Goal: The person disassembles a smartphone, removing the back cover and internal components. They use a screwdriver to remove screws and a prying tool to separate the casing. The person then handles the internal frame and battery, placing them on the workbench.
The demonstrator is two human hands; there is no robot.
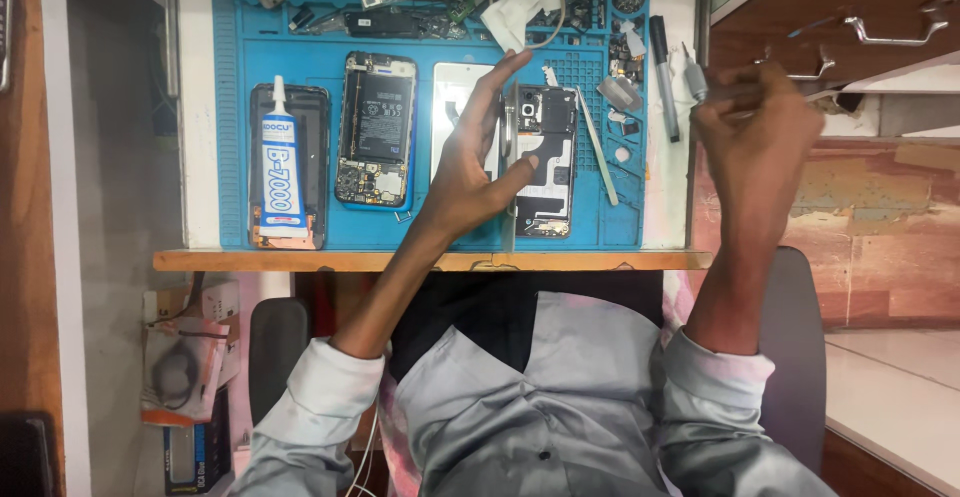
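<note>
— Where are the hands?

— My left hand [470, 162] stands a thin panel [508, 172] on its edge over the opened phone [545, 157], which lies on the right half of the blue mat [230, 107]. The thumb presses one face and the long fingers, spread apart, lean on the other, so the panel is clamped between them. My right hand [750, 127] is lifted off to the right of the mat. Its fingers are bunched together on a thin tool [700, 89], too blurred for me to say what kind.

— Which step is that?

— I judge the panel is parted from the phone and held up for the tool. Any move with it calls for a steady left grip and the tool tip coming in low from the right.

— Is there room?

— It is tight. A metal strip [600, 147] and a black pen [661, 77] lie between the two hands, and loose small parts sit near them. The wooden bench edge [430, 260] runs just under my left wrist. To the left are a second opened phone [377, 129] and a glue tube [281, 162]. The air above the mat is free.
</note>
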